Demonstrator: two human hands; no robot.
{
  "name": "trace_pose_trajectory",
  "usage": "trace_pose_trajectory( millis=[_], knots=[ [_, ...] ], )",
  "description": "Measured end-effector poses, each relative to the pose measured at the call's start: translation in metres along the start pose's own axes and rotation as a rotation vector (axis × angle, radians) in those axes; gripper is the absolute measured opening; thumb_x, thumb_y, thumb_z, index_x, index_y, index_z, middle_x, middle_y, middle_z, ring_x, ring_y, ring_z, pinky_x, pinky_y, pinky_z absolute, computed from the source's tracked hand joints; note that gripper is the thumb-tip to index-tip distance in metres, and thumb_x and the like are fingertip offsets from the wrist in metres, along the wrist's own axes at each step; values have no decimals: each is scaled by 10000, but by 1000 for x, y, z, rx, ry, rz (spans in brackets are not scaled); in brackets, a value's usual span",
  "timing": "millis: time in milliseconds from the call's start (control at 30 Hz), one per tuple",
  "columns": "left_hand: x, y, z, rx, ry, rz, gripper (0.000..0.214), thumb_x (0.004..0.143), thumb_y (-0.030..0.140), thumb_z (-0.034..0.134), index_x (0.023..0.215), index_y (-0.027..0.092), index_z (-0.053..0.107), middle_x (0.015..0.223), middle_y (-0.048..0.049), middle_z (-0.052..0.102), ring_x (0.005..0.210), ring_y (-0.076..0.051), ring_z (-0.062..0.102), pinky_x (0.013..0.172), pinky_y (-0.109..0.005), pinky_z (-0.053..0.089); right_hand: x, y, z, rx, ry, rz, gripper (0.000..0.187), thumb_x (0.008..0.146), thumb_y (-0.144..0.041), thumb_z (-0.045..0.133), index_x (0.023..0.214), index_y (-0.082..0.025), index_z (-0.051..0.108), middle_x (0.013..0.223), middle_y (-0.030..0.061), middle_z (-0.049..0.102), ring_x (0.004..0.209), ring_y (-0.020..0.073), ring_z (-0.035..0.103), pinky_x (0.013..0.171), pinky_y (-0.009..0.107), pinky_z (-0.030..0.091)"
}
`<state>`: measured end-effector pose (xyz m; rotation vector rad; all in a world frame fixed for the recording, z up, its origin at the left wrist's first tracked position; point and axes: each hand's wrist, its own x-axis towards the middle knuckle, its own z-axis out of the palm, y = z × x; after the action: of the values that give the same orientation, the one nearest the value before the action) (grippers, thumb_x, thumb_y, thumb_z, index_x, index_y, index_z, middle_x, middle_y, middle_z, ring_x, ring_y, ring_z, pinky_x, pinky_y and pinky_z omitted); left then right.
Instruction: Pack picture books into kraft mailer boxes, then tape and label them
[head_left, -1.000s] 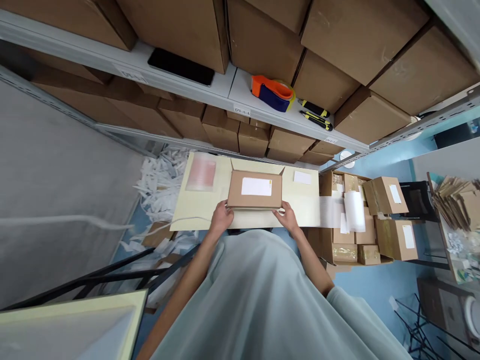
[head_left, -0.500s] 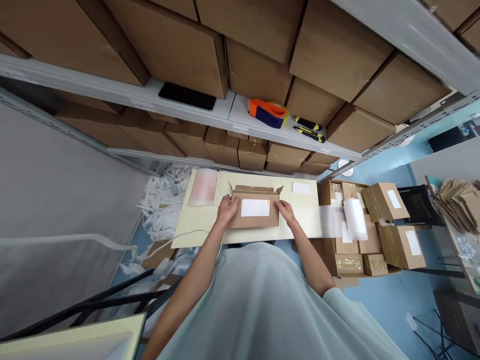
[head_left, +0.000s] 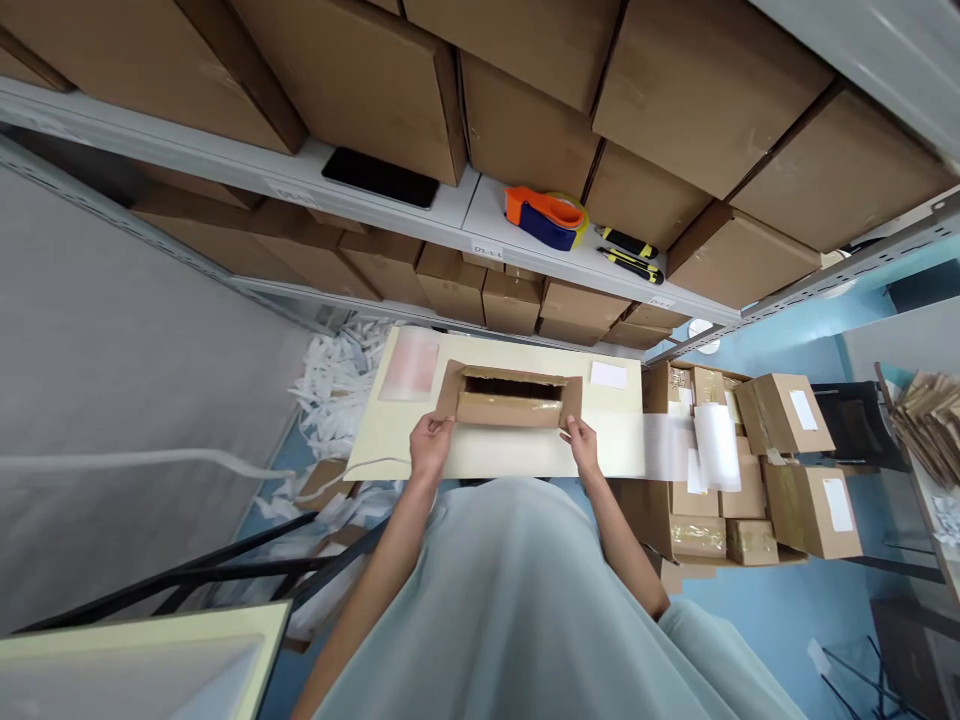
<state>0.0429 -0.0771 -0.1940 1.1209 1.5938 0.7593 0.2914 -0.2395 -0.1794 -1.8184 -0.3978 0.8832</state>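
A brown cardboard box [head_left: 510, 408] stands on the pale yellow table [head_left: 390, 440], its opening turned up towards me. Inside the gap it looks dark, and strips of shiny tape run along its edges. The side flaps spread outwards. My left hand [head_left: 430, 446] pinches the lower corner of the left flap between thumb and fingers. On the other side, my right hand [head_left: 583, 444] grips the lower corner of the right flap the same way. A pinkish sheet under bubble wrap [head_left: 409, 366] lies left of the box, and a white label [head_left: 608, 375] lies to its right.
Shelving full of cardboard boxes [head_left: 525, 110] rises behind the table. On a shelf lie an orange and blue tape dispenser [head_left: 547, 217], cutter knives [head_left: 630, 252] and a black phone [head_left: 381, 177]. At right, a large carton holds taped boxes [head_left: 739, 490] and a white roll [head_left: 716, 447].
The box has tipped so its opening faces up, and its white label has gone out of sight. Both hands have shifted from its sides to the flap corners and are farther apart.
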Motion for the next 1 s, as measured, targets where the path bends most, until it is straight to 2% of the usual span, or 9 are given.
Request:
trace_pose_trajectory(
  millis=[67,167,300,400,567,667,767,900,1000],
  knots=[
    [-6,4,-5,75,82,76,240,867,282,704,1084,188,663,1103,-136,760,1110,-299,747,1027,-458,619,-2,-6,-8,-143,84,-112,642,953,-764,575,1108,-158,723,1135,196,786,1162,341,755,976,512,662],
    [-16,24,-7,242,169,451,390,950,256,640,1332,185,667,1393,-188,698,1342,-330,657,1173,-511,536,-6,-27,-14,-417,201,-458,463,1087,-552,516,1294,-186,711,1336,201,743,1319,321,682,1123,531,588],
    [-5,50,11,488,-152,720,364,1065,308,495,1332,195,716,1349,-173,741,1341,-353,641,1194,-533,504,13,-62,10,-729,-183,-677,370,1142,-287,449,1298,-224,779,1335,144,783,1280,277,706,1159,459,566],
    [14,54,22,702,-325,687,400,1037,393,547,1293,151,738,1379,-225,729,1406,-434,586,1203,-607,480,42,-81,38,-940,-392,-636,410,1099,-176,497,1407,-194,766,1496,137,737,1401,275,665,1236,437,516],
    [28,40,8,607,-399,678,303,1051,415,533,1051,214,760,1228,-196,738,1303,-393,642,1207,-561,492,80,-100,53,-986,-354,-609,489,1109,-224,507,1573,-169,654,1587,162,662,1499,287,582,1283,442,466],
    [26,25,-7,507,-438,631,181,943,351,692,793,251,677,1381,-170,703,1457,-396,561,1292,-537,426,95,-104,53,-1005,-317,-584,472,1078,-230,585,1540,-211,681,1659,150,590,1513,302,553,1254,444,482],
    [22,6,-14,497,-520,570,191,752,238,840,811,256,660,1572,-139,613,1627,-434,384,1341,-576,362,107,-100,57,-1100,-336,-498,396,1091,-206,560,1429,-266,758,1579,110,676,1410,273,627,1215,411,489],
    [12,-13,-9,425,-537,547,158,804,134,733,805,275,661,1232,-122,746,1564,-383,488,1311,-547,409,114,-89,66,-1202,-326,-399,420,1105,-176,490,1386,-265,790,1240,129,838,1198,256,731,1145,381,505],
    [7,-14,-3,410,-493,491,238,837,88,609,713,281,668,996,-110,746,1368,-349,632,1199,-501,515,114,-87,71,-1237,-290,-356,414,1094,-201,506,1383,-231,802,1166,171,849,1138,290,755,1118,405,511]
  ],
)
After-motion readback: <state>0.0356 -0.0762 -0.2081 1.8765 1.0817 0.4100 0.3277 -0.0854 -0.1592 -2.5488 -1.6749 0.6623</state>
